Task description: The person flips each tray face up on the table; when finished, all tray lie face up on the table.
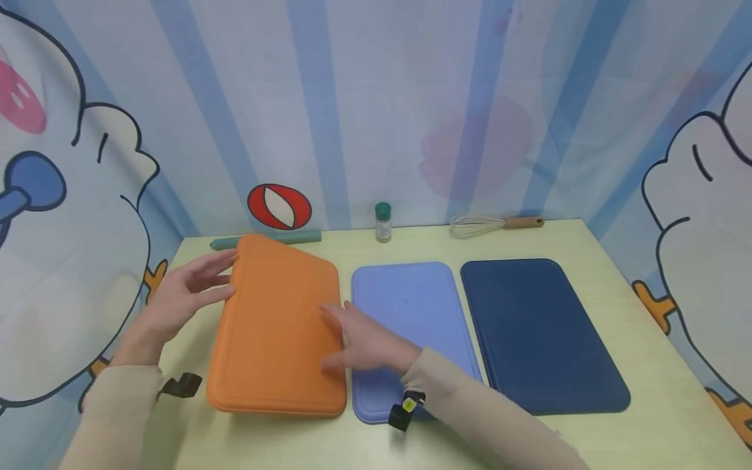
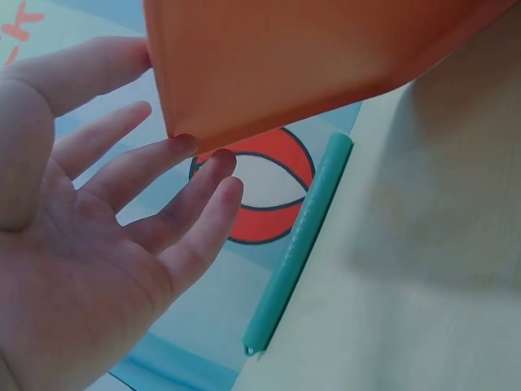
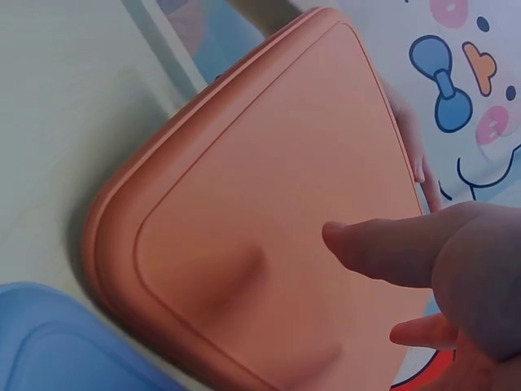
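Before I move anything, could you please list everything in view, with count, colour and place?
Table: 1, pale yellow, beneath everything
Orange board: 1, orange, left part of the table, tilted
Light blue board: 1, light blue, middle
Navy board: 1, dark blue, right
Stick: 1, green, back left
Jar: 1, green lid, back middle
Whisk: 1, brown handle, back right
Backdrop: 1, blue-striped with cartoon prints, behind and beside the table
Wrist devices: 2, black, one at each wrist
Sleeves: 2, beige, both arms
Left hand: 1, bare, touching the orange board's left edge
Right hand: 1, bare, at the orange board's right edge
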Action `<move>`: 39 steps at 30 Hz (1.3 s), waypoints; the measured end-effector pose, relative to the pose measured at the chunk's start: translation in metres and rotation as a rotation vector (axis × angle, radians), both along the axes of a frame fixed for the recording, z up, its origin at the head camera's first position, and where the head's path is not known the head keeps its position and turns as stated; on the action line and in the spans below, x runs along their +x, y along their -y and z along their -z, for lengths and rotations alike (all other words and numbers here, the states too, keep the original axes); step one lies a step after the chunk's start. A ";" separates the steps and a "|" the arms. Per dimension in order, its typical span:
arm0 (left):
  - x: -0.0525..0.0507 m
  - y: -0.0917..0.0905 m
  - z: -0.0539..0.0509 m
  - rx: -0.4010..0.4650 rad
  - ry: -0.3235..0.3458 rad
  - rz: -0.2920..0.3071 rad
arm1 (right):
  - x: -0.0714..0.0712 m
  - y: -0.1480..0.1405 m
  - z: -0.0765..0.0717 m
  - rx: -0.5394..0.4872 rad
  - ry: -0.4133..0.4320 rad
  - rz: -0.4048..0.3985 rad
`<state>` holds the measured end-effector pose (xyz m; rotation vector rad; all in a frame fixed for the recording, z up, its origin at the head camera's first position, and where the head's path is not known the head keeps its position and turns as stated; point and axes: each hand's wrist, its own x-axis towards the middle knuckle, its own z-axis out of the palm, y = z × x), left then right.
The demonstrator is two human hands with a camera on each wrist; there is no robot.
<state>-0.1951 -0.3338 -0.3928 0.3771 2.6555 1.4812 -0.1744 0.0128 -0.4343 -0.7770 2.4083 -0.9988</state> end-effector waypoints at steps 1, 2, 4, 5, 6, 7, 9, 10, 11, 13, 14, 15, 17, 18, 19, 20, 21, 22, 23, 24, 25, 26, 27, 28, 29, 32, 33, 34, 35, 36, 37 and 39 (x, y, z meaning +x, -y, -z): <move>0.000 -0.002 -0.001 0.002 -0.001 0.000 | 0.000 0.000 -0.002 -0.013 -0.005 -0.003; 0.000 -0.003 -0.001 0.003 -0.001 0.000 | 0.000 -0.001 -0.003 -0.028 -0.012 -0.009; 0.000 -0.007 -0.003 0.015 0.000 -0.004 | 0.001 -0.001 -0.007 -0.060 -0.038 -0.026; 0.000 -0.009 -0.004 0.022 -0.002 -0.002 | 0.001 -0.001 -0.009 -0.078 -0.050 -0.035; 0.000 -0.010 -0.005 0.033 -0.006 0.004 | 0.001 0.000 -0.010 -0.095 -0.061 -0.042; 0.000 -0.012 -0.006 0.042 -0.011 0.009 | 0.002 0.000 -0.012 -0.109 -0.075 -0.048; -0.001 -0.016 -0.008 0.056 -0.021 0.013 | 0.002 0.001 -0.015 -0.131 -0.102 -0.058; -0.001 -0.018 -0.008 0.062 -0.026 0.015 | 0.003 0.001 -0.018 -0.140 -0.109 -0.061; -0.001 -0.019 -0.009 0.065 -0.032 0.021 | 0.003 0.001 -0.020 -0.147 -0.116 -0.063; -0.001 -0.022 -0.010 0.072 -0.037 0.019 | 0.003 0.003 -0.026 -0.160 -0.130 -0.069; -0.002 -0.024 -0.010 0.076 -0.038 0.016 | 0.003 0.003 -0.028 -0.165 -0.135 -0.073; -0.002 -0.025 -0.010 0.074 -0.042 0.012 | 0.003 0.004 -0.031 -0.171 -0.137 -0.075; -0.003 -0.028 -0.010 0.079 -0.052 0.010 | 0.002 0.006 -0.036 -0.183 -0.143 -0.080; -0.003 -0.029 -0.010 0.082 -0.056 0.009 | 0.002 0.007 -0.039 -0.189 -0.145 -0.082; -0.003 -0.031 -0.010 0.086 -0.060 0.008 | 0.002 0.008 -0.041 -0.193 -0.147 -0.083; -0.003 -0.032 -0.010 0.086 -0.065 0.007 | 0.002 0.010 -0.044 -0.198 -0.145 -0.084; -0.003 -0.033 -0.010 0.088 -0.068 0.007 | 0.001 0.011 -0.047 -0.200 -0.147 -0.085; -0.003 -0.035 -0.010 0.090 -0.072 0.007 | 0.001 0.012 -0.050 -0.200 -0.148 -0.084; -0.003 -0.036 -0.010 0.090 -0.076 0.007 | 0.001 0.014 -0.053 -0.196 -0.148 -0.083; -0.003 -0.037 -0.010 0.089 -0.079 0.007 | 0.002 0.016 -0.056 -0.192 -0.146 -0.083; -0.003 -0.039 -0.011 0.086 -0.084 0.006 | 0.002 0.018 -0.059 -0.188 -0.146 -0.086; -0.003 -0.040 -0.011 0.082 -0.089 0.004 | 0.002 0.020 -0.062 -0.189 -0.144 -0.092; -0.004 -0.042 -0.012 0.081 -0.093 0.004 | 0.002 0.021 -0.065 -0.191 -0.141 -0.098; -0.004 -0.044 -0.013 0.081 -0.096 0.005 | 0.003 0.023 -0.068 -0.195 -0.135 -0.106; -0.004 -0.046 -0.014 0.078 -0.098 0.004 | 0.003 0.025 -0.070 -0.202 -0.128 -0.115; -0.004 -0.051 -0.016 0.078 -0.102 0.001 | 0.003 0.028 -0.076 -0.237 -0.107 -0.142; -0.004 -0.053 -0.017 0.078 -0.102 0.001 | 0.004 0.029 -0.077 -0.243 -0.106 -0.149; -0.004 -0.055 -0.017 0.076 -0.102 -0.001 | 0.003 0.029 -0.078 -0.248 -0.105 -0.156; -0.005 -0.056 -0.018 0.075 -0.100 -0.004 | 0.003 0.029 -0.079 -0.254 -0.104 -0.162; -0.005 -0.058 -0.019 0.075 -0.096 -0.007 | 0.003 0.029 -0.080 -0.256 -0.102 -0.167; -0.005 -0.059 -0.020 0.071 -0.094 -0.011 | 0.003 0.029 -0.080 -0.257 -0.104 -0.174; -0.005 -0.062 -0.022 0.060 -0.087 -0.018 | 0.003 0.029 -0.082 -0.255 -0.103 -0.188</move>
